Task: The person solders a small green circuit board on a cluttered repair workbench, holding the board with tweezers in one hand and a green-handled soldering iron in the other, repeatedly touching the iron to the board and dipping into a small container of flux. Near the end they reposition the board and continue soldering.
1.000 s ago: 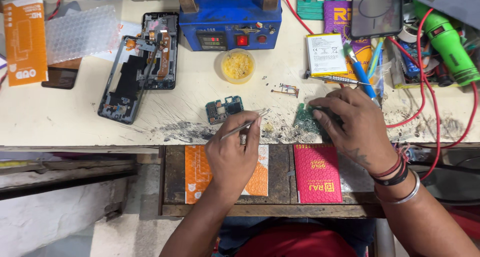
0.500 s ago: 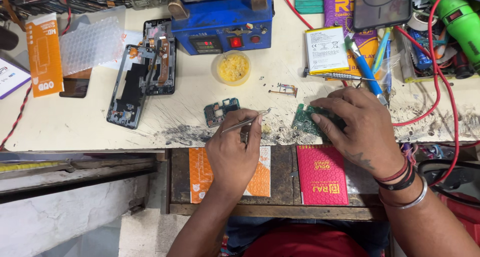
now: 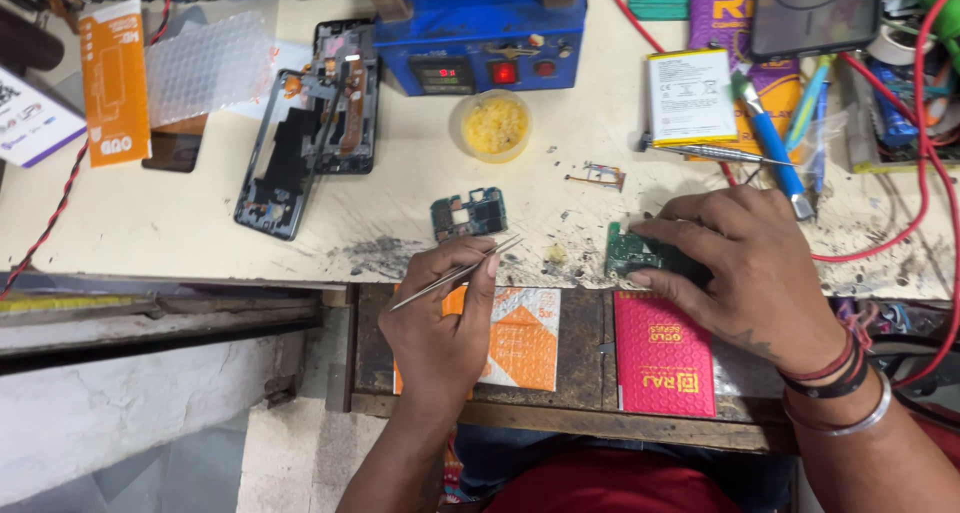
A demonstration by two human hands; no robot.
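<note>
Your hands at the bench [image 3: 180,223] edge, tweezers and green circuit board in hand.
Your left hand [image 3: 440,313] pinches metal tweezers [image 3: 455,273], tips raised towards a small dark board [image 3: 468,213] lying nearby. Your right hand [image 3: 745,273], fingers curled and pressed down, pins the green circuit board [image 3: 627,253] flat at the bench's near edge.

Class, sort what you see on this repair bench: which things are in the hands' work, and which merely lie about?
In hand:
left hand holding tweezers
right hand pressing green circuit board

Lying about:
small board
phone frames
battery
yellow paste pot
blue heater unit
</note>
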